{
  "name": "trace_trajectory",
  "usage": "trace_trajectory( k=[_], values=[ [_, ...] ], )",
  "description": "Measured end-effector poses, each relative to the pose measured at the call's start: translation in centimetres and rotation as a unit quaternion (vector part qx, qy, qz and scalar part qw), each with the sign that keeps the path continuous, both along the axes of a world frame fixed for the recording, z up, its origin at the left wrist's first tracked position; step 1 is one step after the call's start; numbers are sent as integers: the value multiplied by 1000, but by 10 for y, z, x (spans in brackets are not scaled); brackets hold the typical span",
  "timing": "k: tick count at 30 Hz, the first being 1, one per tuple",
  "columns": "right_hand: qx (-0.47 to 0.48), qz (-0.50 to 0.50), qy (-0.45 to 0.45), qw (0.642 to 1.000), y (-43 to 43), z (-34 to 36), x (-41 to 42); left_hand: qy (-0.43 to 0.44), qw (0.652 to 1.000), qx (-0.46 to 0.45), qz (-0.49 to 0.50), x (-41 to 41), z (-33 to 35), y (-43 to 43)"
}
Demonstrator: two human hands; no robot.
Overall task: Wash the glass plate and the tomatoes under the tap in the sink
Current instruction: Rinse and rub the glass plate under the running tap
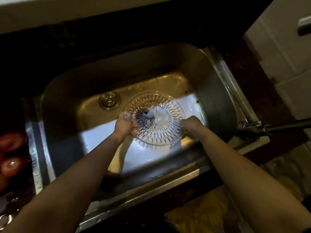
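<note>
Two hands on glass plate, over sink basin

Two hands grip one cut-glass plate (155, 120) by opposite rim edges. Left hand (123, 124) clasps the rim at 9 o'clock, fingers curled under, thumb on top. Right hand (191, 125) clasps the rim at 3 o'clock; its fingertips are hidden behind the glass. Plate held tilted above the stainless sink (67, 91) floor. Drain stopper (109, 100) lies at 10 o'clock from the plate, apart. Dark tap (269, 128) enters from 3 o'clock. Tomatoes (11, 153) sit at 9 o'clock, outside the basin.
</note>
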State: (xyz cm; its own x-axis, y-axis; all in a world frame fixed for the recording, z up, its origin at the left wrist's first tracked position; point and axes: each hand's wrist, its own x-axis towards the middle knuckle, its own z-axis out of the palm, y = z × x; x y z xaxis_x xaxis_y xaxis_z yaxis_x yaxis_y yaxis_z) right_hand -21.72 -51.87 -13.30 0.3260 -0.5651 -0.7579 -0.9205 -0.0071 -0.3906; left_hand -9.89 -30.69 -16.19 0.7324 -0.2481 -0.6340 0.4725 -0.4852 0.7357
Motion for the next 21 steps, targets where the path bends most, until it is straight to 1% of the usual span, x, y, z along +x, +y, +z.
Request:
trace_trajectory(
  k=[2, 4, 6, 7, 8, 9, 10, 11, 12, 13, 14, 15, 17, 18, 19, 21],
  values=[
    [-14, 28, -1, 1000, 0, 15, -1, 21, 997, -64, 36, -4, 11, -3],
    [-27, 84, 8, 996, -2, 36, -4, -6, 994, -89, 64, -8, 28, -5],
    [-81, 137, -12, 987, 0, 66, -14, -48, 990, -97, 87, -10, 44, -8],
    [-130, 145, -48, 980, 2, 85, -22, -63, 988, -105, 93, -10, 51, -10],
    [-189, 136, -105, 967, 6, 105, -34, -69, 986, -118, 98, -11, 57, -12],
    [-255, 115, -170, 945, 10, 125, -47, -69, 983, -133, 103, -10, 63, -15],
    [-323, 89, -223, 915, 14, 145, -62, -66, 981, -145, 108, -10, 69, -17],
    [-383, 60, -255, 886, 17, 163, -76, -62, 979, -156, 113, -10, 75, -19],
    [-428, 31, -265, 863, 17, 177, -89, -57, 978, -165, 116, -9, 80, -22],
    [-456, 5, -256, 852, 15, 186, -100, -52, 976, -173, 118, -9, 85, -26],
    [-470, -11, -237, 850, 12, 190, -108, -48, 976, -179, 118, -9, 90, -29],
    [-470, -14, -210, 857, 8, 189, -112, -46, 975, -185, 115, -10, 94, -33],
    [-414, -5, -167, 895, -1, 181, -114, -47, 974, -195, 104, -10, 101, -39],
    [-370, -3, -169, 913, -4, 176, -112, -49, 973, -201, 99, -10, 104, -41],
    [-334, -8, -183, 925, -7, 170, -111, -52, 972, -206, 95, -11, 107, -44],
    [-300, -46, -225, 926, -11, 161, -107, -59, 971, -212, 89, -11, 112, -48]
  ],
)
